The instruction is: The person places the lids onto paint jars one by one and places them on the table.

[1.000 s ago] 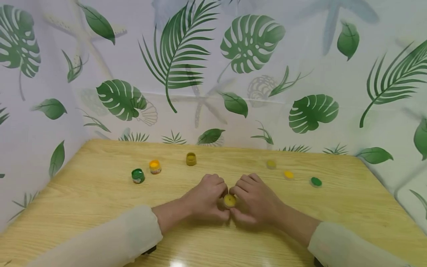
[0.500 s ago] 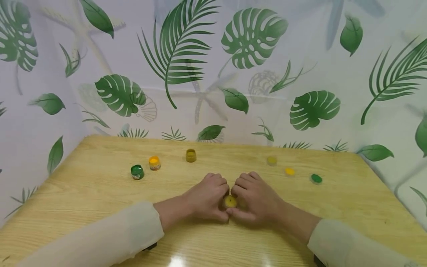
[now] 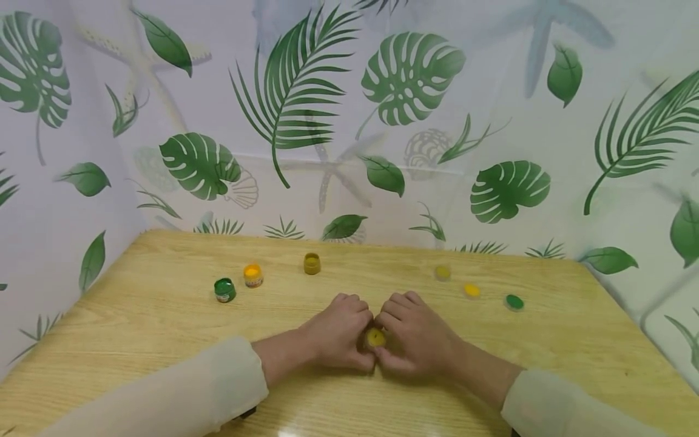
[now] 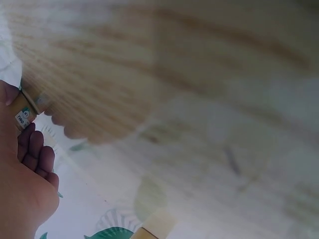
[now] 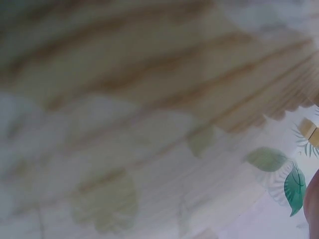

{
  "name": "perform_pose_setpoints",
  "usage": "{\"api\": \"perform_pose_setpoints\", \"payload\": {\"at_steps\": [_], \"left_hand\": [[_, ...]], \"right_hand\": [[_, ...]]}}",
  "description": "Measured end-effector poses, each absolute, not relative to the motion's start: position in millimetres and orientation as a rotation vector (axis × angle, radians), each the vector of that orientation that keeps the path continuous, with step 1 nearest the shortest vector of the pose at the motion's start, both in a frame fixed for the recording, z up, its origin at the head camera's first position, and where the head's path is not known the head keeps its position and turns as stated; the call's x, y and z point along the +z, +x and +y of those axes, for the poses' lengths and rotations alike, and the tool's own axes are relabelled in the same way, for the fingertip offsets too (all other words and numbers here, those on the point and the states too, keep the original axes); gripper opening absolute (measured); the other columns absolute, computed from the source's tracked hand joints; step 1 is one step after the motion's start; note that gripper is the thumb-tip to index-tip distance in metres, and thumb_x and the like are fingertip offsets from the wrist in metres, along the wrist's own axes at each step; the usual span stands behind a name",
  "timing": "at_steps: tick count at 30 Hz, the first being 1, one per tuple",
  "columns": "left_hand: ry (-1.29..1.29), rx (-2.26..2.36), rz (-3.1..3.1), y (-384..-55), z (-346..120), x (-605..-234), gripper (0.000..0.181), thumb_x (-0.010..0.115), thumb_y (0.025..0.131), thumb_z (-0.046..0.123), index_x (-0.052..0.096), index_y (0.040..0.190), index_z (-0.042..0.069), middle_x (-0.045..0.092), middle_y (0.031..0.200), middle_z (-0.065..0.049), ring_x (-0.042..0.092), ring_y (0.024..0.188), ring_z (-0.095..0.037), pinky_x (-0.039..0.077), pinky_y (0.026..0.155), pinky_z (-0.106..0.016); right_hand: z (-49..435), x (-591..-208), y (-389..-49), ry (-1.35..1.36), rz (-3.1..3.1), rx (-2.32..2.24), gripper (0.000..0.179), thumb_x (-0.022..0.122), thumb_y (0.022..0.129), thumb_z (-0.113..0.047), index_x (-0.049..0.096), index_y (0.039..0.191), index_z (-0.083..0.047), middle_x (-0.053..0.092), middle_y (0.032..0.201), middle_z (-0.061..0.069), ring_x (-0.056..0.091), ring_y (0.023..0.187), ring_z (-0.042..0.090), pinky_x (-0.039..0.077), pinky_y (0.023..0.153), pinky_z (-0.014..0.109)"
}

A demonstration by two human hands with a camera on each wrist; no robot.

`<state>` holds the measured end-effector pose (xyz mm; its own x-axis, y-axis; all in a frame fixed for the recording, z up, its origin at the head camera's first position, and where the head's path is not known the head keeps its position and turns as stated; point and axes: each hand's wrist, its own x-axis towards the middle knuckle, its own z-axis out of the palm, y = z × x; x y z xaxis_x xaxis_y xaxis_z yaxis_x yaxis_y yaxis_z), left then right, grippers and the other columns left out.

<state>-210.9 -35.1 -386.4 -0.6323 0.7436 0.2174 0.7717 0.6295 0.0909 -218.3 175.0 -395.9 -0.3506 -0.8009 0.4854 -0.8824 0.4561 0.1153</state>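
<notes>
A small paint jar [image 3: 375, 338] with a yellow top sits between both hands at the table's near middle. My left hand [image 3: 340, 335] grips it from the left, fingers and thumb curled around its side. From the right, my right hand [image 3: 419, 335] curls its fingers and thumb about the same jar. In the left wrist view, the jar [image 4: 24, 112] shows a white-and-green label between thumb and fingers. Only a sliver of the right hand [image 5: 313, 206] enters the right wrist view. Fingers hide much of the jar in the head view.
Uncapped green [image 3: 224, 290], orange [image 3: 253, 276] and ochre [image 3: 312, 264] jars stand at the back left of the wooden table [image 3: 136, 315]. Ochre [image 3: 442, 273], orange [image 3: 472, 291] and green [image 3: 514, 303] lids lie at the back right. A leaf-printed sheet [image 3: 317, 182] rises behind.
The head view tilts slightly down, then back up. Both hands stay around the jar, with only slight finger shifts; the other jars and lids keep their places.
</notes>
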Motion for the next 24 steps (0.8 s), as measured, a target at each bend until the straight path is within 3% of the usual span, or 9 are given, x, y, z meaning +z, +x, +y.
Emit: {"api": "perform_pose_setpoints", "payload": {"at_steps": [13, 20, 24], "left_hand": [[-1.258, -0.321, -2.711, -212.0, -36.2, -390.0, 0.028, 0.073, 0.073, 0.042, 0.061, 0.08, 0.018, 0.05, 0.076, 0.012, 0.041, 0.073, -0.007, 0.038, 0.08, -0.026], [-1.275, -0.29, -2.678, -211.8, -34.5, -388.0, 0.032, 0.075, 0.072, 0.045, 0.058, 0.079, 0.019, 0.047, 0.075, 0.012, 0.04, 0.073, -0.008, 0.038, 0.08, -0.027], [-1.244, -0.287, -2.69, -210.6, -36.0, -388.4, 0.035, 0.076, 0.072, 0.048, 0.059, 0.081, 0.018, 0.049, 0.075, 0.012, 0.041, 0.074, -0.008, 0.04, 0.082, -0.027]], "right_hand": [[173.2, -400.9, -218.7, 1.369, -2.25, 0.229, 0.024, 0.061, 0.087, -0.041, 0.056, 0.082, -0.018, 0.051, 0.08, -0.007, 0.046, 0.078, 0.012, 0.038, 0.078, 0.032], [171.4, -400.0, -217.6, 1.312, -2.237, 0.192, 0.041, 0.05, 0.094, -0.053, 0.049, 0.071, -0.019, 0.04, 0.069, -0.009, 0.038, 0.069, 0.013, 0.03, 0.07, 0.029], [169.7, -399.8, -216.3, 1.305, -2.238, 0.174, 0.038, 0.05, 0.093, -0.052, 0.056, 0.079, -0.018, 0.048, 0.073, -0.008, 0.042, 0.072, 0.013, 0.033, 0.071, 0.03]]}}
